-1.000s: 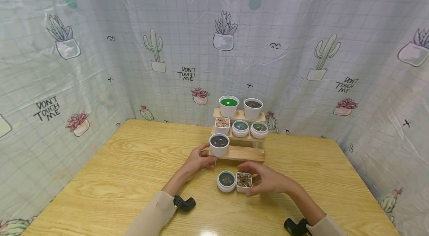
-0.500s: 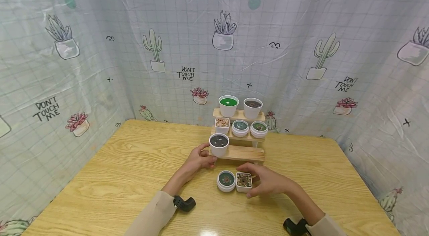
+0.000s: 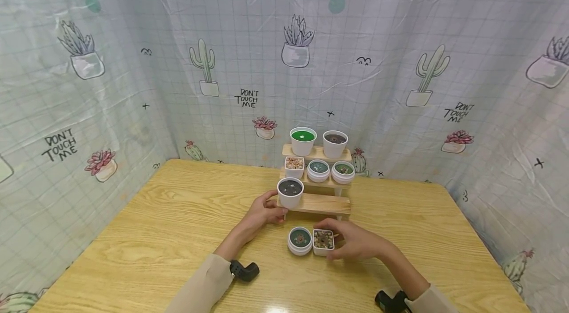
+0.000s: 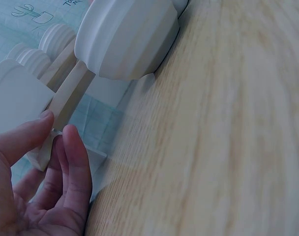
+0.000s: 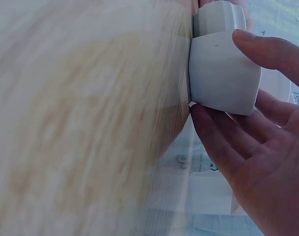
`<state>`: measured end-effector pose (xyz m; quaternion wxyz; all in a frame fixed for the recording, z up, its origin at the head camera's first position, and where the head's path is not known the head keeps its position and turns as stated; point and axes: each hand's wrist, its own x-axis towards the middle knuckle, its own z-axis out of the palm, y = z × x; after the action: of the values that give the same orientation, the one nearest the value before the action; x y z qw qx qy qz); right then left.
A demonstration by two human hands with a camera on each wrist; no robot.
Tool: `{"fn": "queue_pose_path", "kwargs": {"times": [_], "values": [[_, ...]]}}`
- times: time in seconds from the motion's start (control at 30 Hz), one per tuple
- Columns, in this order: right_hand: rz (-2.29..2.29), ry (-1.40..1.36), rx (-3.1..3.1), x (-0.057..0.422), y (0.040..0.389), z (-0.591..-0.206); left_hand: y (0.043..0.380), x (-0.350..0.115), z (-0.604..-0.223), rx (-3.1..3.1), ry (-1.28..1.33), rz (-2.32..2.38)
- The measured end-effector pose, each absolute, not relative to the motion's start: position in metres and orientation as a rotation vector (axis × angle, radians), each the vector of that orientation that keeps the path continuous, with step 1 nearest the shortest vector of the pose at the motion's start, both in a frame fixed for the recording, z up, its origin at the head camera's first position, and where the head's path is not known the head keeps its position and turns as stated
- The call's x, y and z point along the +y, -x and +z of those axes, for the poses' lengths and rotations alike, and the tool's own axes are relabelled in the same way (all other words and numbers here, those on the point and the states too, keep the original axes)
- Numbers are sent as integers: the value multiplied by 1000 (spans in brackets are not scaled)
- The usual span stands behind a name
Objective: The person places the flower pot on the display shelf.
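Observation:
A three-tier wooden stand [image 3: 324, 203] holds small white pots. My left hand [image 3: 259, 215] grips the left end of its lowest shelf [image 4: 71, 93], thumb above and fingers below, beside a round white pot with dark filling [image 3: 290, 193]. In front of the stand, a square white pot with pebbles [image 3: 323, 242] sits on the table. My right hand [image 3: 355, 240] holds it from the right, its thumb [image 5: 267, 49] on the near side and fingers on the far side. Touching or almost touching that pot on the left is a round ridged pot with dark green filling [image 3: 300, 241].
On the top shelf stand a pot with bright green filling [image 3: 303, 142] and a brown-filled pot [image 3: 335, 144]. The middle shelf bears a square pebble pot [image 3: 294, 167] and two round pots, one teal-filled [image 3: 318, 171], one green-filled [image 3: 344, 172]. A cactus-print curtain [image 3: 249, 56] surrounds the wooden table [image 3: 178, 214].
Almost nothing differs. Both hands keep their places, and the pots and stand have not visibly moved.

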<state>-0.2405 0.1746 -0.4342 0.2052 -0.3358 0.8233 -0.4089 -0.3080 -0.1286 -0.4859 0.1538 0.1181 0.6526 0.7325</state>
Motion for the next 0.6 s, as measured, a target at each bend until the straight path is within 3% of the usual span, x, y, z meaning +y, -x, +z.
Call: {"fn": "queue_pose_path", "kwargs": {"times": [0.6], "values": [[-1067,926,2415,172,241,-434,308,-129,-484,1876,-325,2087]]}}
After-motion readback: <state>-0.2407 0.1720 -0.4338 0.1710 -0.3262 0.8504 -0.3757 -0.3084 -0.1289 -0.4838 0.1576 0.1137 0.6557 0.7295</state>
